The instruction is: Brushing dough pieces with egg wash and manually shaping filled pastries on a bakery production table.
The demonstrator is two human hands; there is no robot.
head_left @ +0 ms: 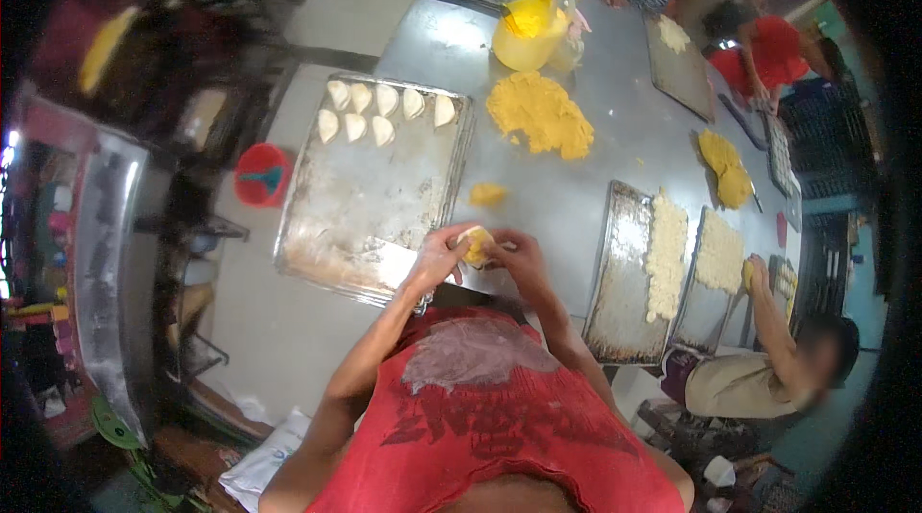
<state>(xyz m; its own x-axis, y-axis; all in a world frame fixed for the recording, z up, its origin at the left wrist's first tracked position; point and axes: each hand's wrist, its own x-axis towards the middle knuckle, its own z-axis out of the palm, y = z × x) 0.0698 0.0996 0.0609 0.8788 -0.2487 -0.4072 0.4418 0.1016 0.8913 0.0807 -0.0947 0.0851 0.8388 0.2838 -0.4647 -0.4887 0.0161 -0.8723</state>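
Close in front of my body, a small round of pale dough with yellow filling (475, 249) rests in my left hand (440, 256), its fingers curled round it. My right hand (520, 258) pinches the dough's right edge with bent fingers. Just beyond, a small lump of yellow filling (488, 194) lies on the metal table (538, 215). Farther off spreads a big mass of the same filling (540, 116). At my left, a worn metal baking tray (370, 196) carries two rows of folded half-moon pastries (386, 98) at its far end.
A yellow tub (526, 44) stands behind the filling mass. To the right are trays (624, 273) with rows of dough pieces (666, 258). A red bucket (261, 175) sits left of my tray. A co-worker (759, 374) works at the right; others stand at the far side.
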